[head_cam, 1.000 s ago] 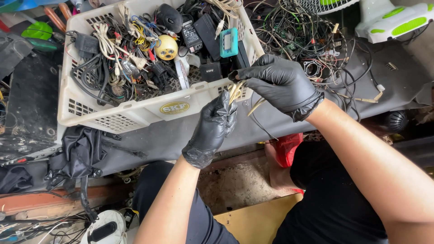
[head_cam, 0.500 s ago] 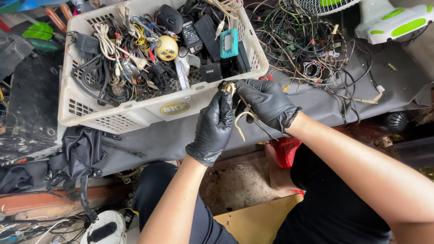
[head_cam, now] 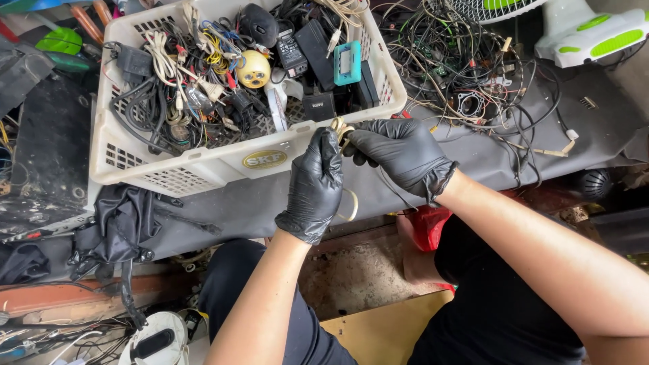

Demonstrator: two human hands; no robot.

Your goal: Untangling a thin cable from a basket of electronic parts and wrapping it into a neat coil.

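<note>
Both my hands wear black gloves and meet just in front of a white plastic basket [head_cam: 196, 167]. My left hand [head_cam: 315, 188] and my right hand [head_cam: 399, 153] pinch a thin cream-coloured cable [head_cam: 343, 128] between their fingertips. A loop of that cable [head_cam: 353, 204] hangs below my left hand. The basket is packed with tangled cables, black power adapters, a teal device [head_cam: 347, 63], a yellow round object [head_cam: 255, 69] and a black computer mouse [head_cam: 259, 25].
A loose tangle of dark wires [head_cam: 460, 64] lies right of the basket on a grey cloth [head_cam: 527, 159]. A white and green fan base [head_cam: 588, 34] stands at top right. A black bag [head_cam: 122, 226] hangs at left. A red object [head_cam: 429, 230] sits below.
My right hand has drawn in from the right toward my left hand, and both have closed together on the cream cable. The cable's loose end now hangs as a loop.
</note>
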